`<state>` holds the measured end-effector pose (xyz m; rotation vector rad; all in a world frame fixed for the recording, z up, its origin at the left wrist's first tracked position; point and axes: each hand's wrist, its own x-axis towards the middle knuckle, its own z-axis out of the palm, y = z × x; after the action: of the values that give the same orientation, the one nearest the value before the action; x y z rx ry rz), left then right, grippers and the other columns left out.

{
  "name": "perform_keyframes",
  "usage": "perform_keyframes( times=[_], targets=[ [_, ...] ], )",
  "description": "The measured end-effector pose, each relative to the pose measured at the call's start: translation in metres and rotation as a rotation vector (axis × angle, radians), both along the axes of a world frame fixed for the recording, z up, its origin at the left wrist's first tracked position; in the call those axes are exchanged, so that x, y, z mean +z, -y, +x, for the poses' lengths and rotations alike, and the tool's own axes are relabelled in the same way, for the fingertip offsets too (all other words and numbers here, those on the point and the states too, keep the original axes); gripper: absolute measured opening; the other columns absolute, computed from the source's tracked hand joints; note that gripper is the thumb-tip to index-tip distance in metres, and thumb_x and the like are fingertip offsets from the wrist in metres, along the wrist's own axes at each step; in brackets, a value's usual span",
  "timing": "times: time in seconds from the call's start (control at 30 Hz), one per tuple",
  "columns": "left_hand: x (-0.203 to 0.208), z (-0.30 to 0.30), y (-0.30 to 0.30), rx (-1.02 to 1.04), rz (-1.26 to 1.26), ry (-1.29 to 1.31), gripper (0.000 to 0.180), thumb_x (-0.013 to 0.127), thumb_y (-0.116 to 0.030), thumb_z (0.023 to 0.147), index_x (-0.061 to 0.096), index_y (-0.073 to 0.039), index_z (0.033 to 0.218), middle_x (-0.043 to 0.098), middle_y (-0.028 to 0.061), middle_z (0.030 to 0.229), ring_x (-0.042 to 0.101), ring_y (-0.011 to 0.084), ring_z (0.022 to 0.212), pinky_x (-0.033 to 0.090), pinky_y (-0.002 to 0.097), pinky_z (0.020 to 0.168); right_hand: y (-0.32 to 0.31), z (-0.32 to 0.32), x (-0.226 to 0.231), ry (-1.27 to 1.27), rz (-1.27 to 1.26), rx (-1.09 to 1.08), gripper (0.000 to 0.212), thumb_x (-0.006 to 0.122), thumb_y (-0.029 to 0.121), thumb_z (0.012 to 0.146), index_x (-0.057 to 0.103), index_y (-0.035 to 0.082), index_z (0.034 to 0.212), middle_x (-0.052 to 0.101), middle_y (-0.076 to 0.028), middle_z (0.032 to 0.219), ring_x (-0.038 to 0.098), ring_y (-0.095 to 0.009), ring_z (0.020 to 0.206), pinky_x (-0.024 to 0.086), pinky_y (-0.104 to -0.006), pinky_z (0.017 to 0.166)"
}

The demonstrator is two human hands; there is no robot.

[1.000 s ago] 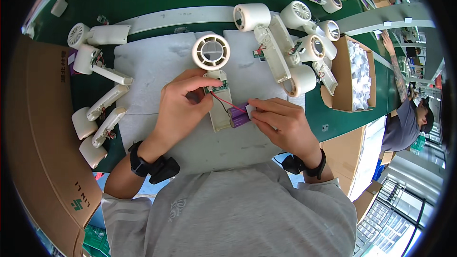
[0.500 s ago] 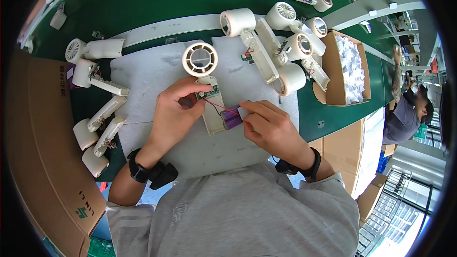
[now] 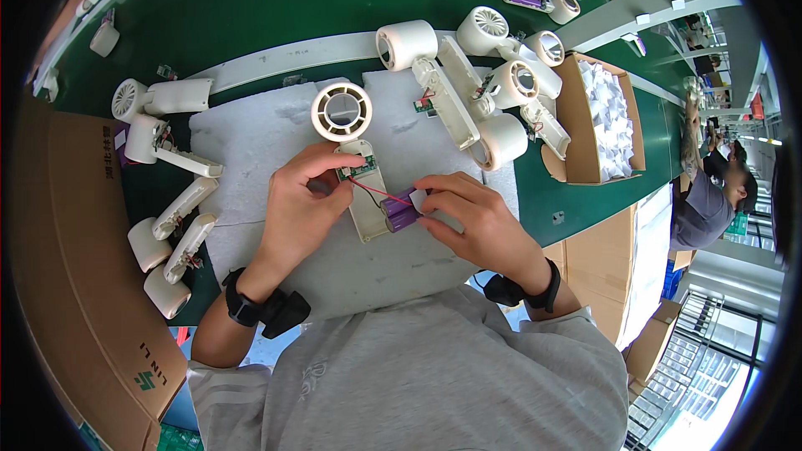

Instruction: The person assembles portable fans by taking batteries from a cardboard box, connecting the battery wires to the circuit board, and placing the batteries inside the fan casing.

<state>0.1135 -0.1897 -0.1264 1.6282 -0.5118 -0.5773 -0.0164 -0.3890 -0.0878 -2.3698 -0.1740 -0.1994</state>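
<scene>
An opened white handheld fan with a ring-shaped head (image 3: 342, 112) lies before me, its handle shell (image 3: 368, 224) pointing toward me. My left hand (image 3: 302, 200) is closed on the small green circuit board (image 3: 361, 169) at the top of that handle, forefinger on the board and thumb below. Red and black wires (image 3: 378, 191) run from the board to a purple battery pack (image 3: 399, 214), which sits askew over the shell's lower end. At the battery's right side, my right hand (image 3: 480, 219) pinches a small white pad (image 3: 419, 200) between thumb and fingers.
Grey foam sheeting (image 3: 251, 138) covers the green bench (image 3: 334, 0). Part-built fans (image 3: 185, 200) lie at left, more fans (image 3: 501, 138) at right. A carton of white pieces (image 3: 606, 121) stands beyond them. A large cardboard box (image 3: 75, 225) borders the left; a person (image 3: 714, 200) sits far right.
The right hand has moved slightly left, bringing the white pad closer against the battery. The left hand stays on the circuit board. The whole view has shifted a little.
</scene>
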Motion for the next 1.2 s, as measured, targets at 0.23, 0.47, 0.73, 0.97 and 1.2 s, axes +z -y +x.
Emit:
perform_keyframes(
  times=[0.23,0.47,0.73,0.97,1.2],
  targets=[
    [0.002,0.002,0.003,-0.011,0.002,0.017,0.031,0.059,0.008,0.076,0.069,-0.003,0.102,0.065,0.0059,0.103,0.06,0.0092,0.074,0.049,0.0221,0.064,-0.003,0.001,0.0,-0.08,0.097,-0.112,0.009,0.065,-0.004,0.082,0.058,0.0,0.085,0.06,-0.012,0.1,0.062,-0.029,0.078,0.051,-0.036,0.072],
    [-0.003,-0.001,-0.006,0.053,0.036,0.008,0.03,0.059,0.008,0.075,0.069,-0.003,0.102,0.066,0.0058,0.102,0.06,0.0095,0.073,0.049,0.0223,0.064,0.058,-0.02,0.04,0.156,-0.179,-0.454,0.006,0.059,-0.004,0.086,0.061,0.001,0.085,0.063,-0.008,0.083,0.063,-0.012,0.072,0.047,-0.0235,0.06],
    [0.0,-0.004,0.001,0.061,0.032,0.01,0.028,0.061,0.007,0.074,0.071,-0.005,0.098,0.065,0.0058,0.099,0.06,0.0098,0.069,0.049,0.023,0.062,0.05,-0.017,0.061,-0.01,-0.009,-0.473,0.04,0.073,0.005,0.078,0.062,0.003,0.116,0.068,-0.009,0.092,0.066,-0.018,0.078,0.053,-0.029,0.069],
    [0.001,0.003,0.002,0.015,-0.019,0.152,0.029,0.063,0.005,0.073,0.072,-0.006,0.098,0.066,0.0064,0.094,0.06,0.011,0.066,0.05,0.0243,0.061,-0.01,0.021,-0.002,-0.014,-0.146,0.099,0.057,0.081,0.001,0.063,0.063,0.004,0.117,0.066,-0.011,0.102,0.064,-0.029,0.086,0.053,-0.0335,0.078],
    [0.002,0.011,-0.002,-0.034,0.006,0.161,0.028,0.064,0.004,0.073,0.073,-0.007,0.098,0.067,0.0061,0.086,0.06,0.0126,0.065,0.05,0.0261,0.061,-0.003,0.028,0.016,-0.432,0.231,0.105,0.045,0.08,-0.001,0.067,0.068,0.001,0.11,0.069,-0.011,0.094,0.066,-0.022,0.079,0.053,-0.0292,0.073]
  ],
)
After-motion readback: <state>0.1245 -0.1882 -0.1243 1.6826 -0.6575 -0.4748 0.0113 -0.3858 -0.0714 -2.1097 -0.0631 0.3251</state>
